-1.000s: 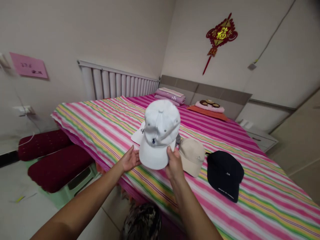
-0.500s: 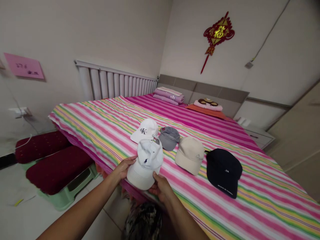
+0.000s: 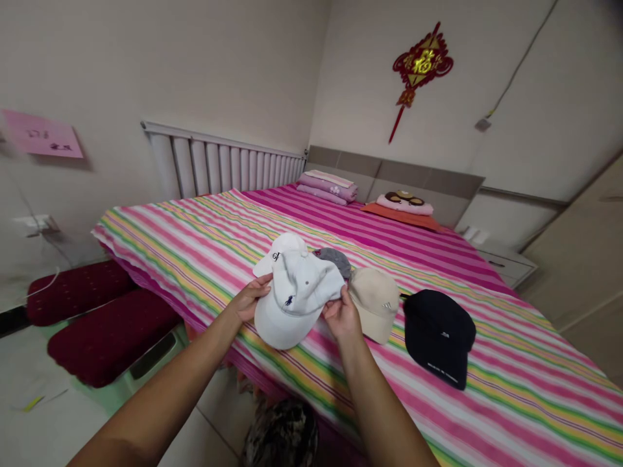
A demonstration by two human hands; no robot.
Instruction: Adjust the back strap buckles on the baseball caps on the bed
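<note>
A white baseball cap [image 3: 304, 285] with a small dark horse-rider logo is held up over the bed's near edge, its brim toward me. My left hand [image 3: 250, 299] is closed on its left side by the brim. At its right rear edge, my right hand [image 3: 343, 314] pinches the fabric. Behind it, partly covered, are a white cap with black letters [image 3: 280, 250] and a grey cap [image 3: 333, 258]. To the right lie a beige cap [image 3: 376, 301] and a black cap [image 3: 438, 334], both on the striped sheet.
The striped sheet [image 3: 189, 240] covers the bed's near part. Folded purple bedding [image 3: 327, 188] and a pink folded item [image 3: 405, 204] lie by the headboard [image 3: 423, 174]. Two stools with dark red covers [image 3: 111, 334] stand at the left. A radiator [image 3: 219, 162] lines the wall.
The white cap has been lifted and its crown spread wider. My right hand has moved up and right from the brim to the cap's rear edge.
</note>
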